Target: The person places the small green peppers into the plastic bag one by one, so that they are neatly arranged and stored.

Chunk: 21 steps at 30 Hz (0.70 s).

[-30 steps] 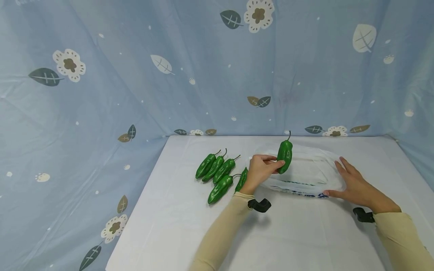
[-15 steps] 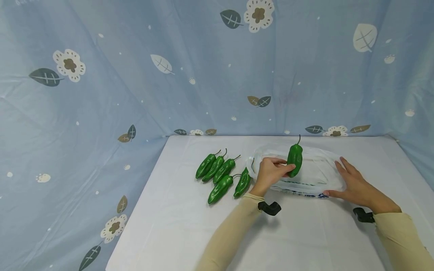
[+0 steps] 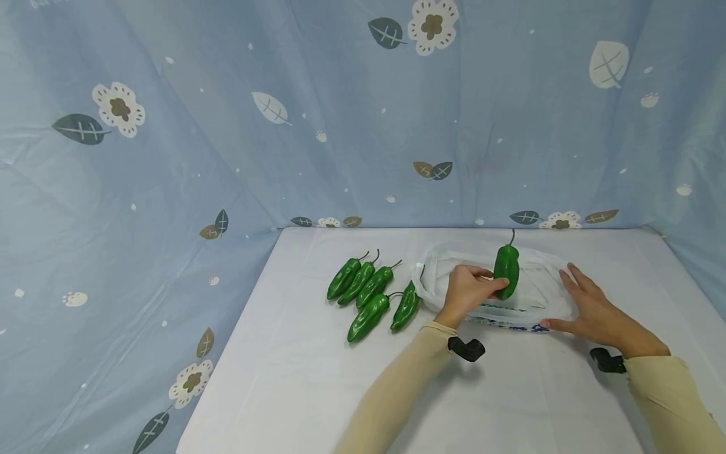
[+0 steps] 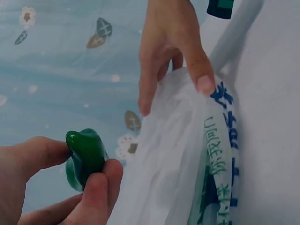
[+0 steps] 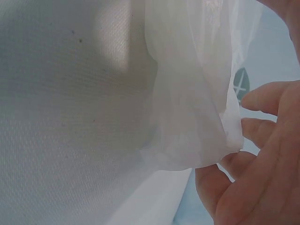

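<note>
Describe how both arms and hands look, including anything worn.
The left sleeve and right sleeve are plain pale beige, ending near the wrists. A curved black device shows at each wrist. The left hand and right hand wear no gloves.

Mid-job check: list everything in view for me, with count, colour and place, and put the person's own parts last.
Loose peppers: five, green, on the table left of the bag, one close by its edge
Held pepper: one, green, pinched in the left hand
Plastic bag: one, white with blue and green print, on the table
Table: one, white, under the bag
Patterned cloth: blue, behind and beside the table
Wrist devices: two, black, one at each wrist
Sleeves: two, beige, on the forearms
Left hand: one, bare, holding a pepper
Right hand: one, bare, at the bag's right end
</note>
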Each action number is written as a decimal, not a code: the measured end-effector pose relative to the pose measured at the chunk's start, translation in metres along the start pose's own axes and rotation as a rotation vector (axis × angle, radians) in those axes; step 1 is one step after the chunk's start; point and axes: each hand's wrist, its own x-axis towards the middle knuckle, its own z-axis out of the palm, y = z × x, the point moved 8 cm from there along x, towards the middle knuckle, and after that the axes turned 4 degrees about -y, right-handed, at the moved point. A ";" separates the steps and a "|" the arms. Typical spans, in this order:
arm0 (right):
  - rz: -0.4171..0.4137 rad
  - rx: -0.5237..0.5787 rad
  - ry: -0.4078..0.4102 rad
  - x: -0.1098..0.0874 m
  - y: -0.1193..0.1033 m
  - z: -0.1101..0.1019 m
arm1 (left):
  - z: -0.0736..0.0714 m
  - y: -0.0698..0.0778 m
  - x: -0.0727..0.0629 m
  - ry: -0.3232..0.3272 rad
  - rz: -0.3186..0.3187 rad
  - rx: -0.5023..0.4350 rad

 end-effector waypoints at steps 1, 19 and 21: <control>0.001 -0.001 -0.001 0.000 0.000 0.000 | 0.002 0.000 0.000 0.000 -0.002 -0.002; 0.012 -0.011 -0.007 0.000 -0.001 0.000 | 0.031 -0.004 0.001 -0.007 -0.074 0.085; 0.014 -0.018 -0.005 0.000 -0.001 0.000 | 0.034 -0.005 0.001 -0.007 -0.080 0.091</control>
